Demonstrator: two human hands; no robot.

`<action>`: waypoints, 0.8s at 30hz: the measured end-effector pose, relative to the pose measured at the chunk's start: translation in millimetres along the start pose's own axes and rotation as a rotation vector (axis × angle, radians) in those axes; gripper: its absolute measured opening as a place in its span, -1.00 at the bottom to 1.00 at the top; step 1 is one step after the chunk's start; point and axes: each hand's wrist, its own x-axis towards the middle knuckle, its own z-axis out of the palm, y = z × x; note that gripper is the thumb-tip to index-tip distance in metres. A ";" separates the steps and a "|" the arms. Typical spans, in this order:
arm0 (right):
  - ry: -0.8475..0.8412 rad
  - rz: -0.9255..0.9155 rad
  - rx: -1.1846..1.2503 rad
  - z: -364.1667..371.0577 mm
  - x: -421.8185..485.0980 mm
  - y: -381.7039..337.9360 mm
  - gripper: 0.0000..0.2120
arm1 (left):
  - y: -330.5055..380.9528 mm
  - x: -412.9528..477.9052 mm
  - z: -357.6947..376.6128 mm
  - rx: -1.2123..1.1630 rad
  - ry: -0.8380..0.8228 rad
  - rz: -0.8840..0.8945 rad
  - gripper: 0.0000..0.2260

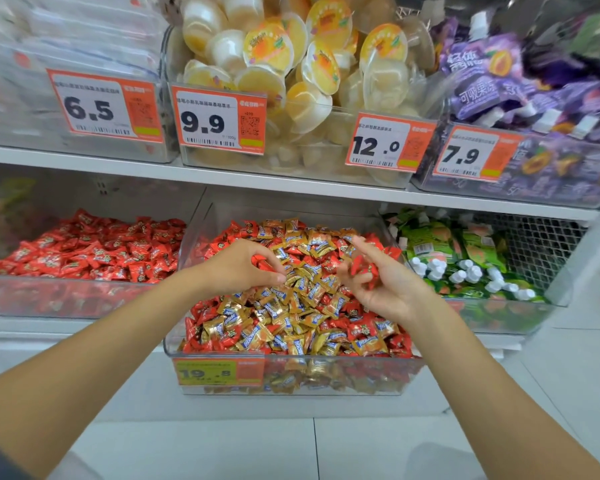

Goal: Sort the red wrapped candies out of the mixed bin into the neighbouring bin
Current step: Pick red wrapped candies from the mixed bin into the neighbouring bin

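A clear mixed bin [174, 344] on the lower shelf holds gold and blue candies mingled with red wrapped candies [361, 329]. My left hand [238, 268] hovers over the bin's middle, fingers curled round red candies. My right hand [381, 282] is held palm-up just to the right, its fingers curled round a few red candies [359, 263]. The neighbouring bin [66, 299] on the left is filled with red candies only.
A bin of green pouches with white caps [465, 268] stands to the right. An upper shelf [257, 178] carries bins of jelly cups and purple pouches with orange price tags. A white tiled floor lies below.
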 end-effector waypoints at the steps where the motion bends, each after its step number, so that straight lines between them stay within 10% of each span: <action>1: 0.016 -0.109 -0.188 -2.3 -1.7 -5.4 -0.79 | 0.0 1.1 2.0 0.013 -0.006 0.003 -0.94; 5: 0.213 -0.624 -1.292 -20.5 -16.2 -28.9 -0.93 | 7.5 6.8 15.4 -0.025 -0.034 0.020 -0.90; 15: 0.177 -0.445 -2.244 -39.5 -19.6 -2.8 -0.47 | 33.2 26.3 57.6 0.054 -0.082 0.099 -0.91; 24: 0.060 -0.594 -1.580 -44.7 -32.5 -18.4 -0.87 | 27.5 33.4 58.9 0.090 0.035 0.068 -0.96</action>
